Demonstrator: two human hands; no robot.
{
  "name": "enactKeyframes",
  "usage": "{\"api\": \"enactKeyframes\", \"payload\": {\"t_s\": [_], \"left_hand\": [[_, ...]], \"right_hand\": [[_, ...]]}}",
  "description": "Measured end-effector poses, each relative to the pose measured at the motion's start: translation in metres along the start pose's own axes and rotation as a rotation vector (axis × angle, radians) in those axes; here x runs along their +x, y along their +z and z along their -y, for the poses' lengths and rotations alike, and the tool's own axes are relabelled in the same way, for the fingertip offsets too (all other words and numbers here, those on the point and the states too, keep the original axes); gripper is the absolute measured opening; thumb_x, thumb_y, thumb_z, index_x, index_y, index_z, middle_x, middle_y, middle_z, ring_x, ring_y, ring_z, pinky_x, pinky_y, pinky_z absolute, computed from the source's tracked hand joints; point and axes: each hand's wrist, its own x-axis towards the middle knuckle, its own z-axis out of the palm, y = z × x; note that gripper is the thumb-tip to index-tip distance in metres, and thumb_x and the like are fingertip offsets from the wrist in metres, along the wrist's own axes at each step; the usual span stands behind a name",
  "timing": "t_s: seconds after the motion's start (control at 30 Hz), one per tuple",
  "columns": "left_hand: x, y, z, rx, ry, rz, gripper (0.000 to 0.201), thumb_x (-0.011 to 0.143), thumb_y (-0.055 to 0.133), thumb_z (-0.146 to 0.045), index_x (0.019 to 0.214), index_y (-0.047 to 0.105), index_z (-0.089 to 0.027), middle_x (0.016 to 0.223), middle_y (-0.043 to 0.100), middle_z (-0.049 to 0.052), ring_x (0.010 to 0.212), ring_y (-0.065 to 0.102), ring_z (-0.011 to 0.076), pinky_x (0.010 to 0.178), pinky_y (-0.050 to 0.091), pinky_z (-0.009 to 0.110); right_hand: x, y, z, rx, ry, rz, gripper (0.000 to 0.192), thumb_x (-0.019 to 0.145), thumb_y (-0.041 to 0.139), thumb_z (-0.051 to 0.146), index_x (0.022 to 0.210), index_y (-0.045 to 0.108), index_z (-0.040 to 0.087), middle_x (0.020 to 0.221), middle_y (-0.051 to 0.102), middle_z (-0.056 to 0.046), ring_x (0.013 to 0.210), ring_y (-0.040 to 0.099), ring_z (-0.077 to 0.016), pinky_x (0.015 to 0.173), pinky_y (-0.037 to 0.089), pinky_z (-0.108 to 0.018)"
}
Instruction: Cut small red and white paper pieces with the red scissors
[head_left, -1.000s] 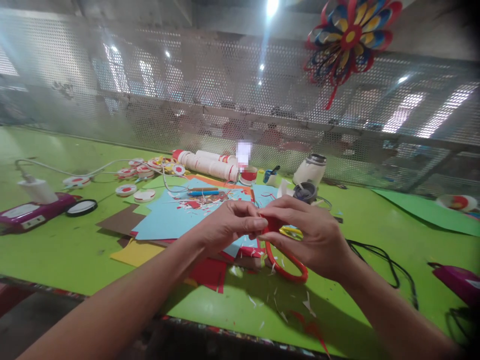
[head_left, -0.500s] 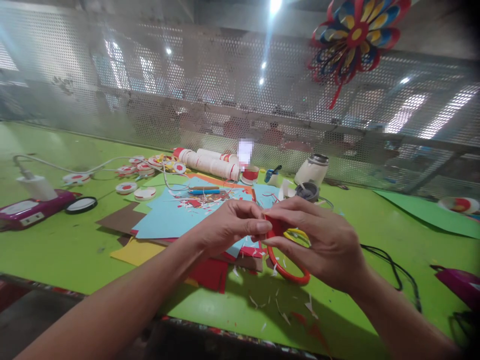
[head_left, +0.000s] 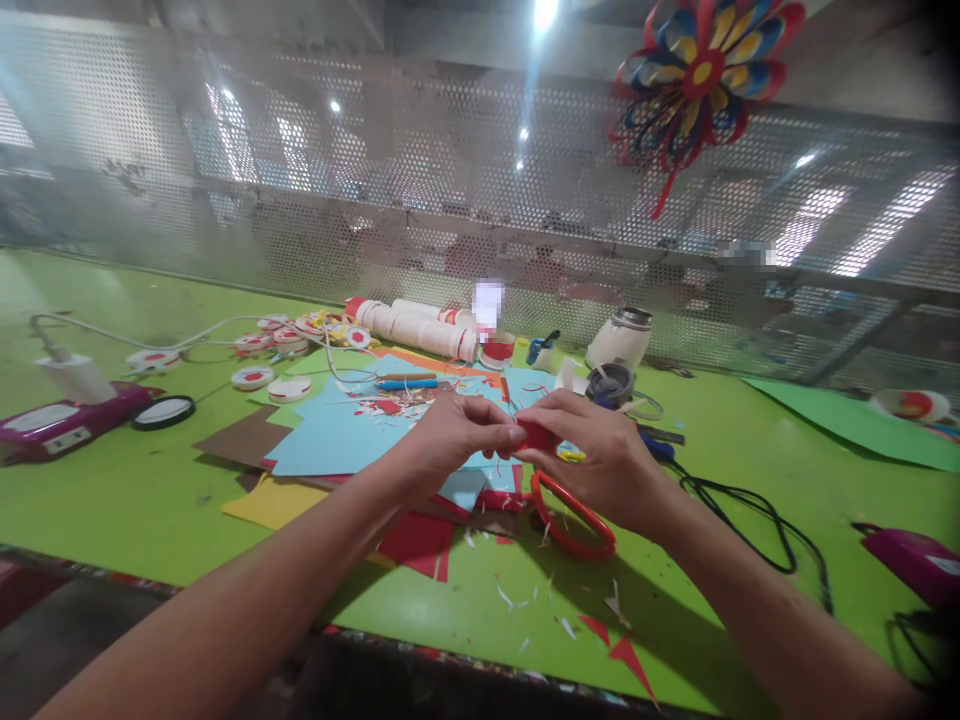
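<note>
Head view: two bare hands come together mid-frame, and all the action is at the fingertips.
Left hand [head_left: 450,437]: thumb and fingers pinched together on the left end of a small, flat-looking red piece [head_left: 537,434].
Right hand [head_left: 604,455]: clamped on the same piece from the right, thumb below, fingers above.
Red piece's spot: between the two hands, up over the glossy green table [head_left: 150,500], partly covered by fingers; its full shape, I cannot tell.
Under the right hand: a rounded orange-red loop [head_left: 592,552]; whether they touch, I cannot tell.
Beyond the left hand: a flat light-blue paper sheet [head_left: 330,430] on a stack, with a slim blue pen-like stick [head_left: 409,384] among red and white snippets.
Near edge: pointed red paper scraps [head_left: 634,665], right of centre.
Back row: long white cylindrical rolls [head_left: 420,330] left, a rounded cream-white jar [head_left: 619,345] right.
Overhead: a red, blue and yellow petalled ornament [head_left: 703,75].
</note>
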Motion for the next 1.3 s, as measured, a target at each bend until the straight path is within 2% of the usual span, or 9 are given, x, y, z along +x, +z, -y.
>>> {"api": "enactKeyframes", "payload": {"t_s": [0.33, 0.5, 0.63, 1.3], "left_hand": [[-0.0009, 0.0037, -0.0021, 0.033, -0.015, -0.021, 0.021, 0.063, 0.075, -0.032, 0.059, 0.065, -0.014, 0.052, 0.057, -0.001, 0.052, 0.047, 0.0087, 0.057, 0.037, 0.025], [-0.0017, 0.0018, -0.0005, 0.038, 0.003, 0.007, 0.020, 0.067, 0.072, -0.033, 0.063, 0.067, -0.014, 0.055, 0.059, -0.001, 0.056, 0.049, 0.0091, 0.059, 0.037, 0.024], [-0.0013, -0.0001, 0.0010, 0.023, -0.010, 0.026, 0.019, 0.068, 0.072, -0.033, 0.065, 0.068, -0.014, 0.057, 0.059, 0.000, 0.056, 0.049, 0.0094, 0.060, 0.038, 0.025], [-0.0012, 0.0022, -0.0002, -0.007, -0.052, 0.016, 0.020, 0.065, 0.074, -0.030, 0.059, 0.066, -0.013, 0.052, 0.058, 0.000, 0.053, 0.048, 0.0089, 0.058, 0.036, 0.025]], "right_hand": [[-0.0013, 0.0016, -0.0074, 0.010, -0.016, 0.030, 0.026, 0.080, 0.066, 0.017, 0.105, 0.063, 0.010, 0.091, 0.062, -0.009, 0.078, 0.060, -0.0163, 0.069, 0.051, -0.031], [0.0000, 0.0000, -0.0084, 0.024, -0.022, 0.040, 0.020, 0.080, 0.065, 0.017, 0.100, 0.064, 0.013, 0.089, 0.061, -0.007, 0.076, 0.059, -0.0157, 0.068, 0.050, -0.031], [0.0007, -0.0014, -0.0073, 0.031, -0.022, 0.043, 0.023, 0.079, 0.066, 0.015, 0.102, 0.064, 0.013, 0.089, 0.061, -0.007, 0.078, 0.059, -0.0158, 0.069, 0.050, -0.030], [-0.0007, 0.0004, -0.0100, 0.061, -0.013, 0.067, 0.024, 0.081, 0.063, 0.018, 0.105, 0.063, 0.013, 0.091, 0.061, -0.008, 0.079, 0.058, -0.0168, 0.070, 0.051, -0.032]]}}
